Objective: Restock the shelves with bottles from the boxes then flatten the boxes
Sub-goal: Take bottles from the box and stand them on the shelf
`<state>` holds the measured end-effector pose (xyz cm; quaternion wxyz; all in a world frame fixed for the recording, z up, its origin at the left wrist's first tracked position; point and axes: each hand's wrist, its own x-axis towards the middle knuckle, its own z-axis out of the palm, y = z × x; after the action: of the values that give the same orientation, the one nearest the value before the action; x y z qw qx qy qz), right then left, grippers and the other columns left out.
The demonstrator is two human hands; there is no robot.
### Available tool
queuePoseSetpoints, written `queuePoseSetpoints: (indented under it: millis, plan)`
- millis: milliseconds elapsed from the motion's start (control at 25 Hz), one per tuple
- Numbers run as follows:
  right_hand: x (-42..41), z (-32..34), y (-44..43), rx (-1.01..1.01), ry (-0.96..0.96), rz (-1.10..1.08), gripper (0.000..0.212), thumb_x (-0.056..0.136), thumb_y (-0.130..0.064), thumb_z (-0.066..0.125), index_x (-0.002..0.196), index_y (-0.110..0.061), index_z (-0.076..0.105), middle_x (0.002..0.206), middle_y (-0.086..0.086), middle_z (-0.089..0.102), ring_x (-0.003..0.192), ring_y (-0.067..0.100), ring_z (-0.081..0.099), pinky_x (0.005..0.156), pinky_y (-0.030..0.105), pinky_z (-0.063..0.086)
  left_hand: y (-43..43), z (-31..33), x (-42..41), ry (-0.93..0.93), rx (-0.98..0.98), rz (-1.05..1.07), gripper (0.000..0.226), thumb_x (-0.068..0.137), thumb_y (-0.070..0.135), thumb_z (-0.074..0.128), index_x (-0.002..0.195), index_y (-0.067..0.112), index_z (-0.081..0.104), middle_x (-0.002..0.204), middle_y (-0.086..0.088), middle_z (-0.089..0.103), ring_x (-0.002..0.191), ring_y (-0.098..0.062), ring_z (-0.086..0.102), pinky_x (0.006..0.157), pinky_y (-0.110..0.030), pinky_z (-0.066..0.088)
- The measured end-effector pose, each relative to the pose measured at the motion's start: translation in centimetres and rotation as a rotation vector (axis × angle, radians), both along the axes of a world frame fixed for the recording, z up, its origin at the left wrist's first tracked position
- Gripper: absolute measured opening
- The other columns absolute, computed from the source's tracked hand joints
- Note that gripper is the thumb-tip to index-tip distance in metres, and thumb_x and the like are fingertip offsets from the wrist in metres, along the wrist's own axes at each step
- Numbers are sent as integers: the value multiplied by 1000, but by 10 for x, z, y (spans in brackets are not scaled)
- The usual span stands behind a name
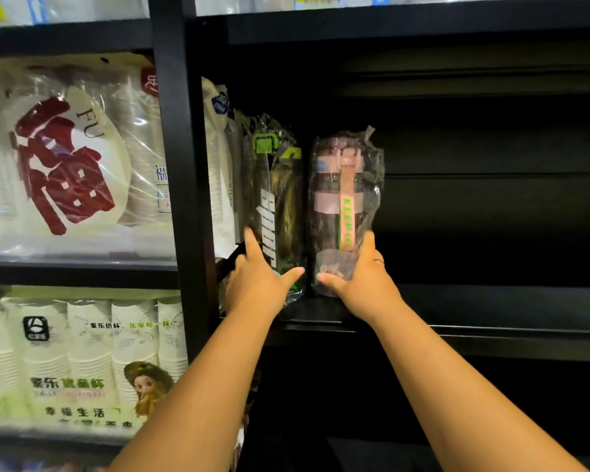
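Two plastic-wrapped bottles stand upright side by side on a black shelf (457, 301). The left one is a dark bottle with green lid (276, 185); the right one is a clear bottle with pink lid and pink strap (346, 199). My left hand (258, 281) grips the base of the green-lidded bottle, thumb on its right side and a finger up its left. My right hand (358, 277) holds the base of the pink bottle, thumb across the front and fingers round the right side. A narrow gap separates the bottles.
Packs of white paper cups (218, 165) stand just left of the green bottle. A black upright post (181, 185) divides this bay from shelves of bagged plates (69, 158) and cups (82, 362) at the left. To the right of the pink bottle the shelf is dark.
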<state>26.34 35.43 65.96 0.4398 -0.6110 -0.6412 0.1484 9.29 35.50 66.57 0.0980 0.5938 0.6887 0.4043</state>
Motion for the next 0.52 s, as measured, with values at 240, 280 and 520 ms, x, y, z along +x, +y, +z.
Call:
queuePoseSetpoints:
  millis: [240,280,520]
  plan:
    - [-1,-40,-68,240,-474,-280,83,93,-62,42,156,-15,15,162,12,19,150,32,14,121,51,15,-54,-45,-6,231,433,-216,73,95,42,56,157,20,24,160,-2,30,150,-21,21,123,-40,20]
    - [-5,-58,-80,309,-499,-295,76,93,-62,35,154,-16,26,161,12,23,150,33,15,120,54,12,-63,-63,-7,306,486,-228,69,94,43,53,155,19,31,159,-3,33,151,-22,22,124,-42,18]
    - [-18,-191,-154,247,-605,-144,77,88,-57,40,154,-22,24,165,12,7,151,39,4,115,60,4,-130,-191,-21,370,506,-313,60,91,33,55,148,19,41,159,-6,35,152,-24,22,125,-47,12]
